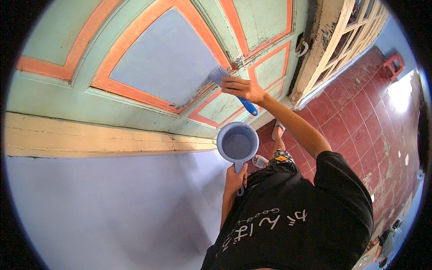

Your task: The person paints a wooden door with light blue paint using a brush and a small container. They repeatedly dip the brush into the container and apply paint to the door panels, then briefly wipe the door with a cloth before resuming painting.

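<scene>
My right hand grips a paintbrush with a blue handle, which sticks out below the fingers. Its bristles are at the right corner of a blue-grey door panel, beside the orange border; the contact itself is hard to make out. Closer to my body, my left hand holds a light-blue plastic dipper by its handle, with its round mouth facing up. Blue-grey liquid, seemingly paint, appears inside the dipper. Worn blue flecks show on the border's lower right part.
The pale green wooden door has more orange-bordered panels and a white handle. A cream frame runs beneath it, above a lilac wall. Red floor tiles, a red plastic stool and another person are at right.
</scene>
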A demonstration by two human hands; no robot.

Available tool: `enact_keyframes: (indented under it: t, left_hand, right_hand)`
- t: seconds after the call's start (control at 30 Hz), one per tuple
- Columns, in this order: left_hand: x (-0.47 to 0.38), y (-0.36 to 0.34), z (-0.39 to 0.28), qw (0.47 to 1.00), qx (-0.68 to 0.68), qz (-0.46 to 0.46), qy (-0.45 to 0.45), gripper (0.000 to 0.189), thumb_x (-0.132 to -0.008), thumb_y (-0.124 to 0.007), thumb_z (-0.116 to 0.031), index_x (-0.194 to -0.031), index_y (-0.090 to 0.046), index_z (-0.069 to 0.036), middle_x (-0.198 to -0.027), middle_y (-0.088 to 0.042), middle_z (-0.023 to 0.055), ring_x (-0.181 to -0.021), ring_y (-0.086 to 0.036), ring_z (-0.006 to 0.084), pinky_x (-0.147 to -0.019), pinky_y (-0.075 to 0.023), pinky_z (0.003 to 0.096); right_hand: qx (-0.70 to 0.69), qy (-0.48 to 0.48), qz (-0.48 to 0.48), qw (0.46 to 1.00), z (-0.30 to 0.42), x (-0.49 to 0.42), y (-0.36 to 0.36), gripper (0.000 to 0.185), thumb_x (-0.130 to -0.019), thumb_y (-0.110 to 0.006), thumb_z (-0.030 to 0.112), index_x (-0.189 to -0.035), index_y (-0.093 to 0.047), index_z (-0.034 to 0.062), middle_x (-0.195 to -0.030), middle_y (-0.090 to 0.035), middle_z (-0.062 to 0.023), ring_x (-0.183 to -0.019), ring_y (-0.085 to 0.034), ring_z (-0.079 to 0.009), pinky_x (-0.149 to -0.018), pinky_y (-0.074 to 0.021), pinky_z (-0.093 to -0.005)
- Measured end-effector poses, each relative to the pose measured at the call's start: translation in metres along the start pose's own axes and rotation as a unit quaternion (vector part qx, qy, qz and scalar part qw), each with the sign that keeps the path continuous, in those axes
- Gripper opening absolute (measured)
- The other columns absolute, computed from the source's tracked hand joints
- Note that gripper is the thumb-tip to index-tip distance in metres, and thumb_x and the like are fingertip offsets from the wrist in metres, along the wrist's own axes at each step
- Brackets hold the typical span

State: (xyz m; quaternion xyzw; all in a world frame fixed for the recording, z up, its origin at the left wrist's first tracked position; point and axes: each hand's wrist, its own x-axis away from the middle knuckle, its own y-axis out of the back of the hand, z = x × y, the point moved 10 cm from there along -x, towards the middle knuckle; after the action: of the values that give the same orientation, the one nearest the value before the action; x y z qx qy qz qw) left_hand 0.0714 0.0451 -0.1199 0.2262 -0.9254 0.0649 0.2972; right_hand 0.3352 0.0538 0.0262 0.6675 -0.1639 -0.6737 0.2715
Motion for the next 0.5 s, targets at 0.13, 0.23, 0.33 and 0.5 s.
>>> enact_keyframes:
  t: [0.13, 0.23, 0.33, 0.5]
  left_hand:
    - [0.000, -0.001, -0.005, 1.000, -0.002, -0.003, 0.001, 0.029, -0.099, -0.062, -0.026, -0.082, -0.055, -0.003, -0.057, -0.052, 0.0019, -0.040, -0.047, 0.0115, -0.036, -0.0378, 0.0284]
    - [0.002, -0.001, -0.004, 1.000, -0.009, -0.002, 0.004, 0.030, -0.099, -0.062, -0.027, -0.082, -0.055, -0.003, -0.057, -0.052, 0.0018, -0.040, -0.048, 0.0116, -0.037, -0.0387, 0.0288]
    - [-0.003, -0.002, 0.002, 0.999, -0.024, 0.022, 0.000, 0.031, -0.099, -0.062, -0.029, -0.082, -0.055, -0.004, -0.058, -0.053, 0.0018, -0.041, -0.049, 0.0123, -0.039, -0.0400, 0.0299]
    - [0.003, -0.006, -0.005, 1.000, -0.023, 0.016, 0.013, 0.033, -0.099, -0.062, -0.030, -0.081, -0.054, -0.004, -0.058, -0.053, 0.0020, -0.041, -0.050, 0.0127, -0.039, -0.0405, 0.0298]
  right_hand:
    - [-0.006, 0.002, 0.032, 0.999, 0.018, 0.000, 0.007, 0.034, -0.082, -0.060, 0.007, -0.115, -0.068, 0.0013, -0.126, -0.065, -0.0125, -0.122, -0.060, -0.0306, -0.102, -0.0525, -0.0391]
    - [0.033, 0.039, -0.072, 0.996, 0.032, -0.051, 0.050, 0.036, -0.082, -0.061, 0.010, -0.118, -0.067, 0.0065, -0.128, -0.063, -0.0077, -0.123, -0.059, -0.0264, -0.087, -0.0598, -0.0336]
    - [0.028, 0.025, -0.104, 0.994, 0.032, -0.086, 0.063, 0.035, -0.081, -0.061, 0.009, -0.116, -0.067, 0.0069, -0.126, -0.064, -0.0070, -0.123, -0.058, -0.0257, -0.086, -0.0599, -0.0335]
    - [0.009, -0.052, 0.009, 0.999, 0.007, -0.020, -0.004, 0.039, -0.083, -0.062, 0.006, -0.121, -0.067, 0.0075, -0.126, -0.065, -0.0091, -0.123, -0.059, -0.0260, -0.090, -0.0589, -0.0339]
